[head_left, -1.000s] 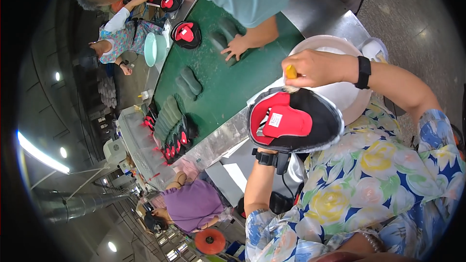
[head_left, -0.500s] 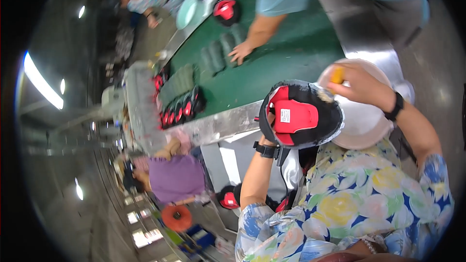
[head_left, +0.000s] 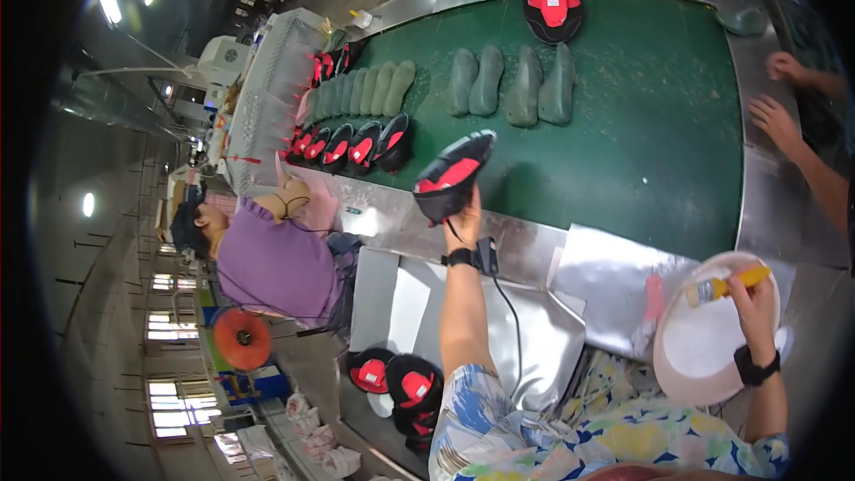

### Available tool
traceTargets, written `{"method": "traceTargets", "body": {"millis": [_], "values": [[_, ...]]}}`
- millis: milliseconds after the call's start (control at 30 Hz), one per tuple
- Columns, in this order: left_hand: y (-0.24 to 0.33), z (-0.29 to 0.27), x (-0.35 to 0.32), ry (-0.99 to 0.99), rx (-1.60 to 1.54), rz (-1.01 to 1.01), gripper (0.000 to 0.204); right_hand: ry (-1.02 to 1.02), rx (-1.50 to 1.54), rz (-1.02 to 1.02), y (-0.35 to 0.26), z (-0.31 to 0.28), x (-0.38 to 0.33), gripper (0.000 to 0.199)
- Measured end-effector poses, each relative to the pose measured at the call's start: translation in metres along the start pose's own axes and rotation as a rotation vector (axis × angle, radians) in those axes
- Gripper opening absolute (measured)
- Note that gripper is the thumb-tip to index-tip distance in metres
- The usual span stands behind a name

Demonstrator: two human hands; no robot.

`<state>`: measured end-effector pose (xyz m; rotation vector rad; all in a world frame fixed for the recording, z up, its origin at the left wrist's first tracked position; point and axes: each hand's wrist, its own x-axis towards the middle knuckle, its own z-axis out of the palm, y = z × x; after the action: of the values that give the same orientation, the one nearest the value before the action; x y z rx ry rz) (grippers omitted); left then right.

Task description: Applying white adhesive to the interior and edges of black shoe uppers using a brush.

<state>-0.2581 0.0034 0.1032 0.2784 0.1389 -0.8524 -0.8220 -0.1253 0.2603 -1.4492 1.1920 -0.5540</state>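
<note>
My left hand (head_left: 463, 214) grips a black and red shoe upper (head_left: 452, 175) and holds it out over the near edge of the green conveyor belt (head_left: 659, 151). My right hand (head_left: 753, 294) holds a yellow-handled brush (head_left: 726, 286) over a pale pink bowl (head_left: 704, 347) at my right. Both wrists wear black bands.
Grey-green soles (head_left: 512, 85) and rows of black and red uppers (head_left: 352, 147) lie on the belt, with one more upper (head_left: 552, 9) at the far side. Another person's hands (head_left: 784, 93) rest on the right rim. A person in purple (head_left: 272, 263) sits at left. More uppers (head_left: 401, 383) lie below.
My left hand has carried the shoe upper away from the bowl and out over the belt's edge. My right hand with the brush stays at the bowl. The view has swung toward the belt.
</note>
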Motion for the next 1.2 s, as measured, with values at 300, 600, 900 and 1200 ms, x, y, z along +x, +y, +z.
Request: {"method": "traceTargets", "body": {"millis": [300,600,900,1200], "values": [[0.035,-0.133,0.096,0.496,0.231,0.104,0.050,-0.041,-0.085,0.107,0.034,0.025,0.032,0.013],[0.153,-0.055,-0.210,0.639,2.140,0.607,0.054,-0.177,-0.194,-0.091,0.041,0.003,0.041,0.014],[0.142,-0.149,-0.449,0.923,2.905,-0.733,0.062,-0.198,-0.141,-0.006,0.068,0.002,0.012,0.014],[0.083,-0.066,-0.358,0.306,0.704,0.154,0.037,-0.230,-0.160,-0.051,0.071,0.016,-0.026,0.014]]}}
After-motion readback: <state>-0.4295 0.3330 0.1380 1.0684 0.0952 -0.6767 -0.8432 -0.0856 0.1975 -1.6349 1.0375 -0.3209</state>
